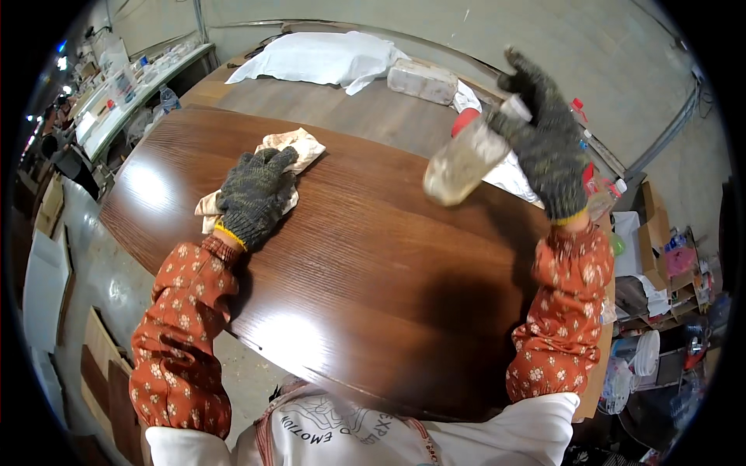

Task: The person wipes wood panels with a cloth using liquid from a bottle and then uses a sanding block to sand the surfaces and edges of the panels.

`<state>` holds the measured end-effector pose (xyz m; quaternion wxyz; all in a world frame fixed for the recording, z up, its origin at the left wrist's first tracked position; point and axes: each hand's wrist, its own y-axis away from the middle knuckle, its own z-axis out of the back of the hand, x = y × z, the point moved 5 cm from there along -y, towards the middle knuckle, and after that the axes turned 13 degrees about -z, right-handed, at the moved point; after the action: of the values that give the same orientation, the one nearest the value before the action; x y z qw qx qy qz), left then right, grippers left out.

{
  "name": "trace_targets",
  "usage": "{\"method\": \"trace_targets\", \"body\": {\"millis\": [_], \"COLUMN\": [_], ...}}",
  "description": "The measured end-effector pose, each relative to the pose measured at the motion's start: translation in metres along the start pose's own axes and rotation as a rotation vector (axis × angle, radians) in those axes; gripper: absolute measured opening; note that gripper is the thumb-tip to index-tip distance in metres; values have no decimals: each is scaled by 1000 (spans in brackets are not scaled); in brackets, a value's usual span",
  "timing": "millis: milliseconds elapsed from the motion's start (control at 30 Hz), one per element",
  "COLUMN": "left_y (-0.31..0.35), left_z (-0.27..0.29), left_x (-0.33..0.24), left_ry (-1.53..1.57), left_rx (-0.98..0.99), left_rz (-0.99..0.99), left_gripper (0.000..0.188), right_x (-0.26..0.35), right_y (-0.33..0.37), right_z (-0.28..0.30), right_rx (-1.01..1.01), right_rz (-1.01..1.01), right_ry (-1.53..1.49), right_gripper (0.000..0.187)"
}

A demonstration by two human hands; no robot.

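Cloth (299, 147), cream w/ a faint pattern, lies bunched on the far L part of a glossy dark-brown wood-grain panel (373, 233), under the L hand (256, 194). L hand, in a dark grey-green knit glove w/ yellow cuff, rests on it palm down, fingers laid over the fabric; cloth sticks out past the fingertips & beside the wrist. Can't tell if those fingers pinch it or just press.

R hand (548, 144), same type of glove, is up over the far R part of the panel, fingers closed round a clear plastic bottle (462, 167), at least one finger pointing up & free. Bottle's tilted, base toward lower L, a bit blurred; contents hard to make out. Both forearms in rust-red floral sleeves (183, 342).

Panel sits on a greyish-brown surface (334, 113), w/ glare at its L & near edges, dark shadow by the R arm. Behind, on the surface: white sheet (318, 58), crumpled; pale wrapped block (423, 81) just R of it; red round item (465, 121) near the bottle. Far R, cluttered: open cardboard box (654, 233), white tub (646, 353). L floor: boards (97, 365).
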<state>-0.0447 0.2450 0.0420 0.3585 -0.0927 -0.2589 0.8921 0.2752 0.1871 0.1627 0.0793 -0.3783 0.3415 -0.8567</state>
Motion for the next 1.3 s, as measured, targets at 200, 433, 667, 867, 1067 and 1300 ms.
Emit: {"method": "trace_targets", "body": {"millis": [200, 433, 667, 867, 1067, 1300], "left_y": [-4, -8, -5, -12, -26, -21], "left_z": [-2, -7, -21, -22, -32, -1], "left_x": [41, 37, 40, 51, 11, -26], "left_ry": [122, 283, 544, 1039, 2333, 965], "left_rx": [21, -43, -164, -240, 183, 168], "left_rz": [-258, -259, -243, 107, 415, -277], "left_gripper": [31, 28, 25, 24, 31, 30], "right_x": [29, -20, 7, -1, 31, 59], "right_y": [70, 116, 105, 101, 100, 101], "right_z": [-22, -68, -52, -49, -66, -98], "right_rx": [17, 9, 76, 298, 194, 154], "right_rz": [-159, -447, -317, -449, -263, -3], "right_ry": [-14, -276, 351, 998, 823, 813], "right_gripper": [79, 95, 88, 71, 74, 30]}}
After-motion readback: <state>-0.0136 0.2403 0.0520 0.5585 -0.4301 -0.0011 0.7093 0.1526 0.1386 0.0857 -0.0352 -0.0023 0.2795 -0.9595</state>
